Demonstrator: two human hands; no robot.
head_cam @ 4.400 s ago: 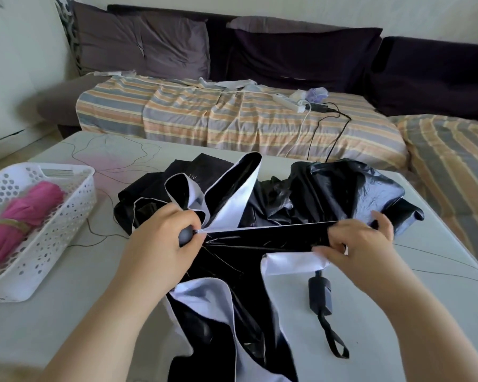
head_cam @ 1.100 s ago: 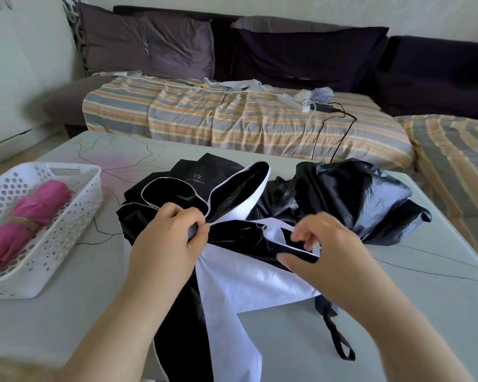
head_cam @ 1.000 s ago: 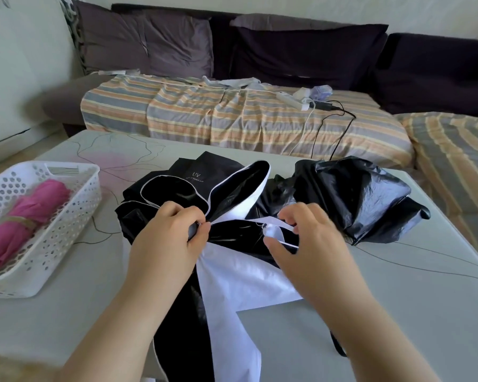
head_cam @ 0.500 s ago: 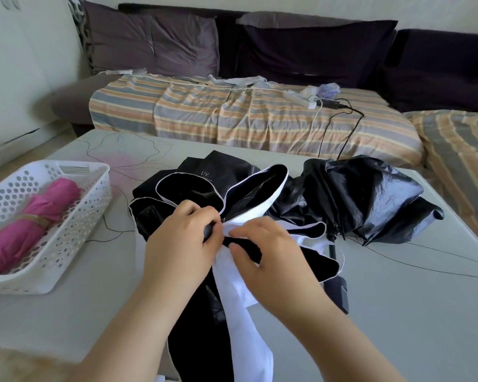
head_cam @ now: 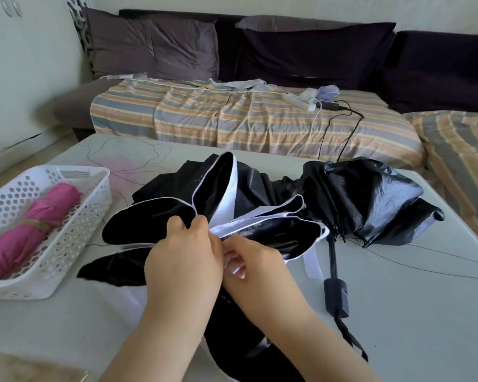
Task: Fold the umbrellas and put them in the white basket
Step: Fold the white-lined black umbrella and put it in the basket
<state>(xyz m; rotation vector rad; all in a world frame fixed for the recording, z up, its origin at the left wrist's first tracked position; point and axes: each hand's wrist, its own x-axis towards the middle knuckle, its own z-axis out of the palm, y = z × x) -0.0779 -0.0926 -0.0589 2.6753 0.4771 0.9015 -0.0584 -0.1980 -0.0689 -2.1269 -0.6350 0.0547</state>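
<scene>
Black-and-white glossy fabric umbrella [head_cam: 260, 216] crumpled on the pale table [head_cam: 411, 312], left hand [head_cam: 182, 260] pinching gathered white-edged panels, right hand [head_cam: 251, 266] now pinching beside it after sliding in, rolled pink umbrella [head_cam: 25, 232] in perforated white plastic basket [head_cam: 75, 232] at left.

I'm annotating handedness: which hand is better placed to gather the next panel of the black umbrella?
Probably the right hand: it pinches fabric beside the loose panels on the right, while the left hand grips the gathered folds of the black umbrella, anchoring them.
</scene>
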